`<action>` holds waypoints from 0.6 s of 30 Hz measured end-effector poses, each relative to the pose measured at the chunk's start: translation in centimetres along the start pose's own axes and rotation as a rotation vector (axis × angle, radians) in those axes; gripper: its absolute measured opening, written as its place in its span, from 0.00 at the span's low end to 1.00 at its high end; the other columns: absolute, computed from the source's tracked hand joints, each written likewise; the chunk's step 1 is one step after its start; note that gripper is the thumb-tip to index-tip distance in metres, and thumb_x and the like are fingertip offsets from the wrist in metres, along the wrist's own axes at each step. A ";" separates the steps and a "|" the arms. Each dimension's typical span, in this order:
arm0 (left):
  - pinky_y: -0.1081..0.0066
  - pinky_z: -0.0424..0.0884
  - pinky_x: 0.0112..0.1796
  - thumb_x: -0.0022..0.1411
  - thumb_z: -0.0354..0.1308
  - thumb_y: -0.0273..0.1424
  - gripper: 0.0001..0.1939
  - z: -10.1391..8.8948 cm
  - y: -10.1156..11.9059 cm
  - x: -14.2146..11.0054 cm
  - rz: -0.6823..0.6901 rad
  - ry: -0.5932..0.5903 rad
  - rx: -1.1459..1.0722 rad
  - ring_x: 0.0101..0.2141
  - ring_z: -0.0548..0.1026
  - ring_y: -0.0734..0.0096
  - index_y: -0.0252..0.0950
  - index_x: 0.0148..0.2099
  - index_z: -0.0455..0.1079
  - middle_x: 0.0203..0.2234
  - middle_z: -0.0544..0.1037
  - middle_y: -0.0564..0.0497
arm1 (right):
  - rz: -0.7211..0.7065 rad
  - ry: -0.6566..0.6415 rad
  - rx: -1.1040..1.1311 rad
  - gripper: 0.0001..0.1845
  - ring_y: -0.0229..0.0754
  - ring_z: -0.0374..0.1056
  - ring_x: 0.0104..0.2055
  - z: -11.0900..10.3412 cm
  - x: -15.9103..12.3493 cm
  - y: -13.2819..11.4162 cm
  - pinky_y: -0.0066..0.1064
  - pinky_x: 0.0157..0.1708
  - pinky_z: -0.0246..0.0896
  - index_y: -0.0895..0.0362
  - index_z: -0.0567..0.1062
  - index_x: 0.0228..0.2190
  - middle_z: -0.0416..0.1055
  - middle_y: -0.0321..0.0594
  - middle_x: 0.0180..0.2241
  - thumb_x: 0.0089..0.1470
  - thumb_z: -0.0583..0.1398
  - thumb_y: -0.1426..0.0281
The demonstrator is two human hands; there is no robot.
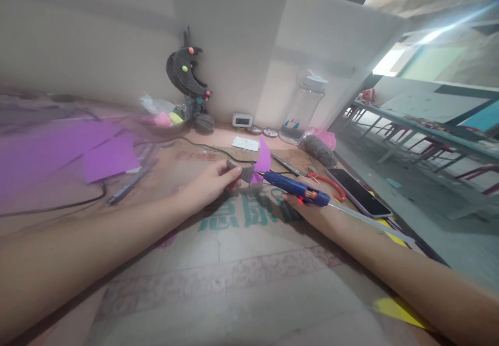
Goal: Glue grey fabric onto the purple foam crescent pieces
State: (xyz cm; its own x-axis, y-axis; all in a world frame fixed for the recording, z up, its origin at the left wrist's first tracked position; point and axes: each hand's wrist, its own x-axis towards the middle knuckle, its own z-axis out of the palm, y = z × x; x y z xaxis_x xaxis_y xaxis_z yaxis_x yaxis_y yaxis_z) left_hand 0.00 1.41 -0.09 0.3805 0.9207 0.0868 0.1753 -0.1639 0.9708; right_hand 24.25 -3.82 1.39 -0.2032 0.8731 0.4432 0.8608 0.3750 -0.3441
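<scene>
My left hand [219, 181] pinches a small dark grey piece [246, 173], which looks like felt, between thumb and fingers. In my right hand [302, 203] is a blue hot glue gun [290, 184], with a red light glowing near the grip. A long translucent glue stick [366, 220] sticks out of its back end. The gun's nozzle points left and meets the right edge of the grey piece, though I cannot tell whether they touch. Just behind the nozzle stands a curved purple paper piece [264, 155]; what supports it is hidden.
Scissors with orange handles [331, 184] and a phone [358, 192] lie right. A water bottle [304, 108], a small digital clock [242, 121] and a dark crescent-moon craft [183, 73] stand along the back. Purple sheets [111, 156], a bowl [166, 129] and a black cord [78, 207] are left.
</scene>
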 end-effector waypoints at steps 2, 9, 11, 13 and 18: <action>0.73 0.62 0.29 0.61 0.53 0.43 0.16 0.0 0.1 0.0 0.006 0.003 0.002 0.25 0.67 0.73 0.36 0.29 0.65 0.23 0.70 0.54 | 0.011 0.005 -0.006 0.14 0.38 0.61 0.22 0.0 -0.1 0.0 0.28 0.22 0.53 0.55 0.70 0.23 0.68 0.35 0.21 0.52 0.57 0.58; 0.73 0.63 0.30 0.62 0.53 0.41 0.15 0.0 0.1 0.0 0.025 0.001 -0.016 0.25 0.67 0.73 0.36 0.29 0.66 0.22 0.70 0.54 | 0.023 0.008 0.002 0.14 0.38 0.62 0.22 0.2 -0.1 0.2 0.29 0.23 0.54 0.55 0.70 0.22 0.67 0.35 0.21 0.51 0.58 0.59; 0.73 0.62 0.30 0.62 0.54 0.41 0.15 0.1 0.1 0.1 0.020 0.007 -0.011 0.25 0.67 0.73 0.36 0.29 0.66 0.22 0.70 0.54 | 0.026 -0.006 -0.014 0.14 0.39 0.62 0.22 0.2 -0.1 0.2 0.29 0.22 0.54 0.55 0.70 0.21 0.67 0.35 0.21 0.51 0.58 0.58; 0.74 0.62 0.28 0.62 0.54 0.41 0.14 0.1 0.3 0.1 0.010 0.011 -0.004 0.24 0.66 0.74 0.36 0.29 0.66 0.22 0.71 0.54 | 0.033 -0.011 -0.019 0.15 0.39 0.62 0.22 0.1 0.0 0.2 0.29 0.22 0.54 0.55 0.70 0.21 0.67 0.36 0.20 0.51 0.57 0.58; 0.74 0.63 0.26 0.62 0.55 0.38 0.13 0.3 0.9 -0.2 -0.030 0.009 -0.034 0.22 0.67 0.75 0.36 0.28 0.65 0.21 0.71 0.54 | 0.034 0.000 -0.023 0.13 0.39 0.61 0.21 0.1 0.0 0.1 0.29 0.21 0.54 0.54 0.72 0.24 0.66 0.35 0.19 0.51 0.58 0.58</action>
State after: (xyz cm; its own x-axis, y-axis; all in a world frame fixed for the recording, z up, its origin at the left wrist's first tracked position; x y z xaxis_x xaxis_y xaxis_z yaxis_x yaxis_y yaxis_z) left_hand 0.35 0.96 0.73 0.3677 0.9281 0.0590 0.1558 -0.1240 0.9800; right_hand 24.27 -3.81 1.30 -0.1736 0.8852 0.4316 0.8778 0.3377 -0.3396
